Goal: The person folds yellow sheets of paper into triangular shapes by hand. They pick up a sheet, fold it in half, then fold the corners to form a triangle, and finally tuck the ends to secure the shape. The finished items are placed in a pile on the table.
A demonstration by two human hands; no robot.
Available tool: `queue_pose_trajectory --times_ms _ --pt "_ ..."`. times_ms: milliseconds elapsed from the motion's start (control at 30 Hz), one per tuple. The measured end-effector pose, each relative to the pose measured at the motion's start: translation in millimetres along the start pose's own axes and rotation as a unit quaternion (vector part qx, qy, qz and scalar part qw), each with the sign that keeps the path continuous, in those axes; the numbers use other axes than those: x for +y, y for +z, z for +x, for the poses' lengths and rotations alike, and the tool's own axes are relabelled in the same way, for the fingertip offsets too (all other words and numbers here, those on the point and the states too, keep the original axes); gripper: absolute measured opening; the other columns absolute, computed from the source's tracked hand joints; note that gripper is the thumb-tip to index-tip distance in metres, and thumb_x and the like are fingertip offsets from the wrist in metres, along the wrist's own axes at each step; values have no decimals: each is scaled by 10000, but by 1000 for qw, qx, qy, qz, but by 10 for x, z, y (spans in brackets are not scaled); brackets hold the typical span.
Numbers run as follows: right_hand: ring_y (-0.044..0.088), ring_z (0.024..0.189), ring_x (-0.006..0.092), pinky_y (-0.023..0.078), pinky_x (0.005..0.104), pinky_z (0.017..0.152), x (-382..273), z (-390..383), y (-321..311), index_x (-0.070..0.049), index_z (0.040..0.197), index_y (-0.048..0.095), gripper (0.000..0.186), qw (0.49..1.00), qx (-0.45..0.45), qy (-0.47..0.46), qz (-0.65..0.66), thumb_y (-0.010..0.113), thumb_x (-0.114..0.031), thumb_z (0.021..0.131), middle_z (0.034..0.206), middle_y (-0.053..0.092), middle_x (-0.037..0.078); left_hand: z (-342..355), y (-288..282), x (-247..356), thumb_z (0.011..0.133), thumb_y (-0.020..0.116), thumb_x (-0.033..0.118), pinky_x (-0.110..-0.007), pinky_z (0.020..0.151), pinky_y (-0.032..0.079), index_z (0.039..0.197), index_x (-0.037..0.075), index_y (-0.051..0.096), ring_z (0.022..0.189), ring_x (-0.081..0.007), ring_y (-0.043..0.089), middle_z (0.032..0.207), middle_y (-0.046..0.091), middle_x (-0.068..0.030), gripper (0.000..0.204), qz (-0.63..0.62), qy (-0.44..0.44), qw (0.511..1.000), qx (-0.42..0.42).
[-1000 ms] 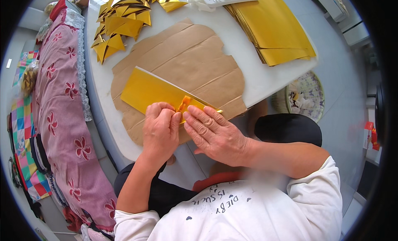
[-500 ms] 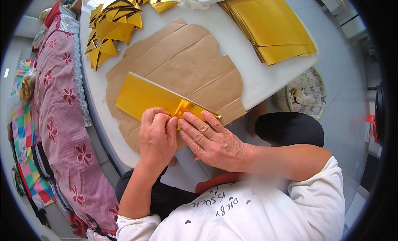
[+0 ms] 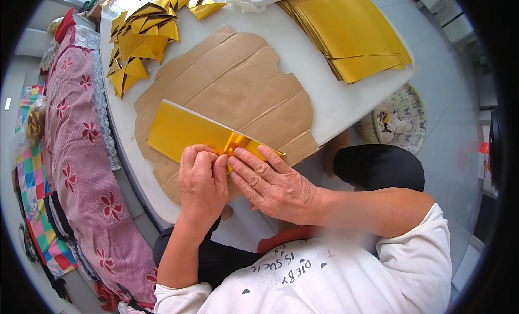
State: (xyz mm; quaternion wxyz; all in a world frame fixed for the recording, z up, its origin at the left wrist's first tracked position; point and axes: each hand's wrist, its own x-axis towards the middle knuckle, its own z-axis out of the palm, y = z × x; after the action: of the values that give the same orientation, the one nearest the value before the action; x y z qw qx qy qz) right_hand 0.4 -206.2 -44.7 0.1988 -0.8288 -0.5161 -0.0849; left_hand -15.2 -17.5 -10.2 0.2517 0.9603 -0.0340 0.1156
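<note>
At the white table (image 3: 346,106), my left hand (image 3: 203,181) pinches the folded corner of a gold paper sheet (image 3: 186,133) lying on the cardboard mat (image 3: 243,81) while my right hand (image 3: 273,184) presses flat beside it, where firm, even pressure should keep the crease sharp.

It looked like a room in a home, turned over to paper-folding handwork. A white counter (image 3: 346,106) stood pushed against a bed covered with a pink flowered bedspread (image 3: 81,152), with a checked patchwork blanket (image 3: 32,195) beside it. On the counter lay a worn sheet of brown cardboard (image 3: 243,87) as a work mat, a stack of gold paper sheets (image 3: 351,33) and a heap of folded gold pieces (image 3: 140,41). A woven basket (image 3: 403,119) sat on the pale tiled floor (image 3: 432,71).
</note>
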Motion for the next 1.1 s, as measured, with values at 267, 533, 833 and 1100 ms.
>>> queue_pose_trajectory --times_ms 267,533,833,1100 --pt "374 1436 327 224 550 1189 5 6 10 12 1340 566 661 1000 4 -3 -14 703 -282 764 1478 475 187 0 13 -17 886 674 61 -395 706 506 834 8 549 842 -332 587 937 569 -159 145 9 7 1000 4" --pt "399 1420 327 233 533 1192 -50 -21 -71 21 1355 556 419 1000 11 18 22 548 -88 951 1448 511 185 12 7 0 885 675 56 -389 701 506 825 3 552 829 -331 592 929 577 -160 147 4 -2 1000 0" --pt "383 1429 328 217 549 1194 -38 -49 -53 10 1362 554 428 1000 4 15 11 562 -87 946 1457 502 183 16 7 12 885 672 45 -382 683 504 824 4 554 819 -322 590 926 579 -153 139 16 6 1000 3" --pt "378 1430 329 212 557 1193 -31 -49 -28 4 1365 553 426 1000 0 13 8 579 -73 947 1456 503 182 20 3 18 885 676 48 -380 682 505 822 5 551 811 -320 588 920 577 -149 146 16 6 1000 0"
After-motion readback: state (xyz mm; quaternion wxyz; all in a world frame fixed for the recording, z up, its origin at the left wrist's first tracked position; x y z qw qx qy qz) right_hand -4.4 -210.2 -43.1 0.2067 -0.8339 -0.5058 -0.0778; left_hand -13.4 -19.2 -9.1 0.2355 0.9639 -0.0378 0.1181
